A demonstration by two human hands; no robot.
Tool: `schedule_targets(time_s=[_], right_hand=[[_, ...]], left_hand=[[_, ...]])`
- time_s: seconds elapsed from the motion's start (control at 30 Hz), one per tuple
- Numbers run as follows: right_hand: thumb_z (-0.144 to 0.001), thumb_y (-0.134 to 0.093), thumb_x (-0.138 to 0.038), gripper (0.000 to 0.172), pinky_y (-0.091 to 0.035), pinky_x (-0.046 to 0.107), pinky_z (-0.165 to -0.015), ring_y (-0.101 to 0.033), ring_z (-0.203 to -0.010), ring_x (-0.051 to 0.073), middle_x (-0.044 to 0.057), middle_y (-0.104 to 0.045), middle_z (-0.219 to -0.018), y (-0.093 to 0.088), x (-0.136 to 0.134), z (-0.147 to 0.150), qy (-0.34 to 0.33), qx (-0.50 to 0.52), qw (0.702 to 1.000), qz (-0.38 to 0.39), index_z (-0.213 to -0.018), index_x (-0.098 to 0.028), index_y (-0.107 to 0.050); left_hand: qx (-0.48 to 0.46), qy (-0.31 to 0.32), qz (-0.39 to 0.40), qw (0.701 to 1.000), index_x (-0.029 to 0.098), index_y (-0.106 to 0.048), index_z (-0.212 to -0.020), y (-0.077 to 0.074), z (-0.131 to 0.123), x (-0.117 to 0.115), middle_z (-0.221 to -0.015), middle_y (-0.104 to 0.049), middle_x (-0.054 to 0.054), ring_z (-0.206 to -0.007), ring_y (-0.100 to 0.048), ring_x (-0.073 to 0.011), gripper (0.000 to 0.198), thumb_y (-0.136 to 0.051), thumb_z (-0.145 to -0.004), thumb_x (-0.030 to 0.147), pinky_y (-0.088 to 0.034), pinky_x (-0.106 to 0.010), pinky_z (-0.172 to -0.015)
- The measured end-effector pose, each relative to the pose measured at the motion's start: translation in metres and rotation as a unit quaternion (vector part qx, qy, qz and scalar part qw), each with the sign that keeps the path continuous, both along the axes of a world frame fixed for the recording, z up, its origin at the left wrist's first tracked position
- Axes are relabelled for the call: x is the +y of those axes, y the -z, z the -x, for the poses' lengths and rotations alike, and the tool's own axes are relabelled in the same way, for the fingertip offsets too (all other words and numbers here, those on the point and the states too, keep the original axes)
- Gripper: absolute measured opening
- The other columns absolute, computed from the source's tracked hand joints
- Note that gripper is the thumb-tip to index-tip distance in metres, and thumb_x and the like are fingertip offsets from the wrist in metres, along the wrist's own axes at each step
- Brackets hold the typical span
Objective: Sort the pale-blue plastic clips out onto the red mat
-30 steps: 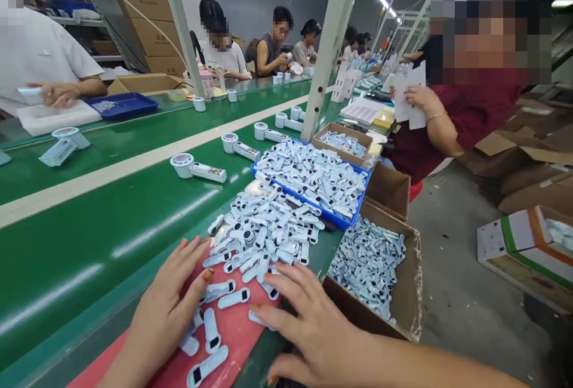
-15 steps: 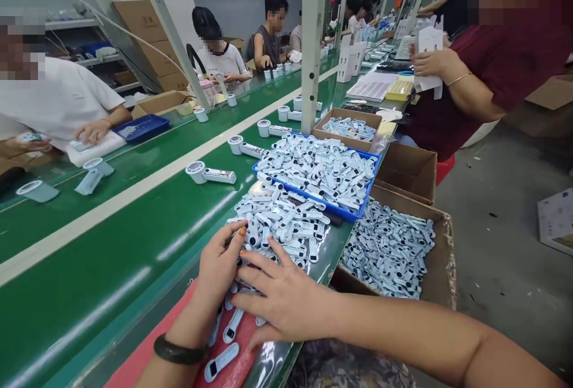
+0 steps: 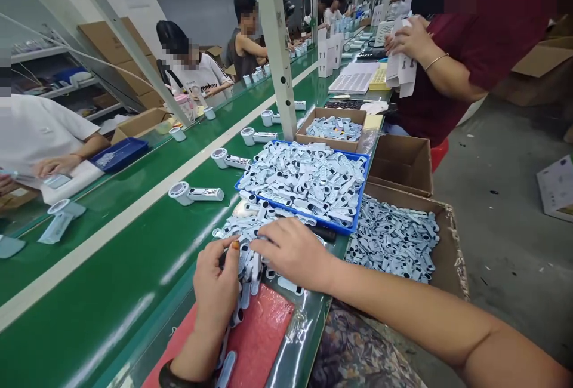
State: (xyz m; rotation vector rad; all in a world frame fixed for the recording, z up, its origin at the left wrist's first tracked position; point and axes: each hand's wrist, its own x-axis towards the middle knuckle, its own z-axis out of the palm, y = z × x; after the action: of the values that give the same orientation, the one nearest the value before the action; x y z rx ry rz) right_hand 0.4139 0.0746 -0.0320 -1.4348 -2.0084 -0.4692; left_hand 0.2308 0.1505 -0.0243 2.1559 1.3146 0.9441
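Note:
A loose pile of pale blue plastic handle covers (image 3: 246, 227), long with a rounded end and dark patches, lies on the green bench in front of me. At the pile's left side is my left hand (image 3: 217, 283), cupped and open, its thumb and forefinger by the pieces; its other fingers are hidden. Over the right part of the pile my right hand (image 3: 293, 252) reaches in palm down, open with bent fingers touching the covers. Several covers trail down from between the hands onto a red pad (image 3: 268, 328).
A blue tray (image 3: 363, 188) heaped with covers stands behind the pile; a cardboard box (image 3: 452, 245) full of them sits below, right. White-blue round-headed devices (image 3: 196, 193) line the green conveyor (image 3: 111, 245). A white post (image 3: 275, 48) rises behind the tray. Co-workers sit along both sides.
My right hand has moved forward from the red pad onto the pile, its fingers now bent. Covers near the pad have shifted. The view has turned slightly right.

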Motion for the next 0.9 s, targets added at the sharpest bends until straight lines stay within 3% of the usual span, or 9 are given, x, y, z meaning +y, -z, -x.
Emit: schedule_targets(time_s=[0.23,0.3,0.4,0.57,0.73,0.83,0.9], right_hand=[[-0.098,-0.056,-0.026,0.015,-0.049,0.038,-0.082,-0.058,-0.095,0.024,0.009,-0.067,-0.102,-0.012,0.025,-0.02,0.006,0.098,0.993,0.057,-0.102,-0.017,-0.068],[-0.097,-0.06,-0.027,0.016,-0.052,0.04,-0.089,-0.06,-0.101,0.024,0.01,-0.066,-0.108,-0.014,0.03,-0.026,-0.001,0.149,0.986,0.072,-0.106,-0.016,-0.067],[-0.095,-0.066,-0.033,0.03,-0.051,0.045,-0.101,-0.058,-0.119,0.025,0.011,-0.062,-0.126,-0.018,0.027,-0.037,-0.027,0.212,0.974,0.081,-0.121,-0.02,-0.062],[-0.098,-0.06,-0.035,0.044,-0.046,0.05,-0.111,-0.05,-0.134,0.025,0.01,-0.053,-0.142,-0.014,-0.017,-0.041,-0.022,0.262,0.965,0.029,-0.139,-0.027,-0.048],[-0.094,-0.065,-0.038,0.058,-0.038,0.058,-0.115,-0.038,-0.142,0.032,0.012,-0.044,-0.15,0.024,-0.078,-0.023,0.055,0.207,0.976,0.022,-0.146,-0.025,-0.042],[-0.094,-0.064,-0.035,0.057,-0.039,0.058,-0.114,-0.036,-0.143,0.034,0.014,-0.042,-0.151,0.041,-0.095,-0.017,0.079,0.202,0.975,0.043,-0.145,-0.022,-0.043],[-0.095,-0.062,-0.03,0.052,-0.041,0.057,-0.112,-0.039,-0.14,0.033,0.014,-0.046,-0.148,0.04,-0.096,-0.017,0.089,0.203,0.974,0.044,-0.144,-0.023,-0.044]], left_hand=[[0.05,0.045,-0.047,0.997,0.026,-0.072,-0.102,-0.002,0.003,-0.004,-0.104,-0.07,-0.002,-0.104,-0.055,-0.0248,0.028,-0.053,-0.096,0.046,-0.04,-0.038,-0.092],[0.02,0.054,-0.044,0.997,0.027,-0.072,-0.105,-0.007,0.007,-0.002,-0.108,-0.07,-0.002,-0.109,-0.056,-0.024,0.028,-0.051,-0.097,0.045,-0.04,-0.037,-0.096],[-0.027,0.03,-0.035,0.999,0.026,-0.071,-0.107,-0.017,0.017,0.009,-0.113,-0.07,-0.002,-0.111,-0.059,-0.0234,0.031,-0.051,-0.098,0.047,-0.042,-0.037,-0.1],[-0.011,0.009,0.026,1.0,0.024,-0.067,-0.125,-0.021,0.03,0.042,-0.128,-0.067,-0.007,-0.123,-0.058,-0.0296,0.048,-0.049,-0.094,0.056,-0.04,-0.044,-0.109],[0.047,0.065,0.081,0.994,0.021,-0.057,-0.141,-0.008,0.024,0.058,-0.149,-0.053,-0.01,-0.144,-0.04,-0.035,0.067,-0.046,-0.091,0.065,-0.028,-0.053,-0.121],[0.029,0.082,0.122,0.989,0.023,-0.056,-0.142,-0.005,0.018,0.055,-0.146,-0.056,-0.01,-0.134,-0.051,-0.035,0.071,-0.045,-0.09,0.069,-0.044,-0.051,-0.111],[0.004,0.094,0.161,0.982,0.023,-0.056,-0.142,-0.007,0.016,0.051,-0.144,-0.057,-0.01,-0.125,-0.057,-0.0338,0.073,-0.046,-0.089,0.072,-0.054,-0.046,-0.098]])
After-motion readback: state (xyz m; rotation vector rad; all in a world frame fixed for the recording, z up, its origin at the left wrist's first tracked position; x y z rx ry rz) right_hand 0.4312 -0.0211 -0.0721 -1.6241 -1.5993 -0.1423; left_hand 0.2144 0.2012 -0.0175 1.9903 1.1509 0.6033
